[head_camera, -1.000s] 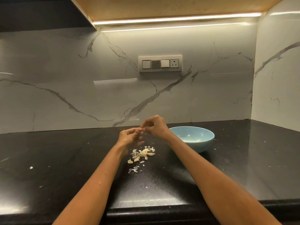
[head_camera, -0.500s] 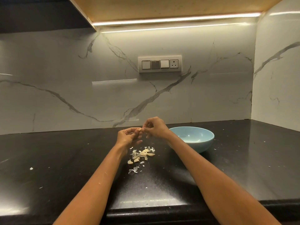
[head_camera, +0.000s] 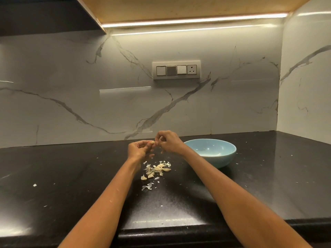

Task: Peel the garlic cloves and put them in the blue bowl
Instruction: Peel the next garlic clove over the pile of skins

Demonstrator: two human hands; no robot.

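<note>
Our left fingers (head_camera: 149, 144) curl round a single garlic clove (head_camera: 152, 142), pinching it so that its pale tip shows above them, while the right fingers (head_camera: 158, 141) nip at that tip, thumb against forefinger, as if catching an edge of skin. The left hand (head_camera: 138, 149) serves as the holder and the right hand (head_camera: 169, 142) as the peeler; both hover above the table (head_camera: 71, 176), touching nothing but the clove.

We judge the clove to be light, firm and small, with a dry papery skin that tears easily and clings in places. It is best held by its fatter body while the skin is lifted from the pointed end; once bare, the flesh may turn a little sticky or slippery, so we should keep the pinch close and avoid squeezing hard enough to bruise it. Whether this clove is half peeled or nearly clean we cannot tell, since our fingers cover most of it.

Just below our hands lies the heap of cloves (head_camera: 157, 169) mixed with shed skins, and a loose flake of skin (head_camera: 147, 187) sits nearer to us. The blue bowl (head_camera: 211, 154) stands just to the right of the right hand, near the heap; from this angle it seems empty.
</note>
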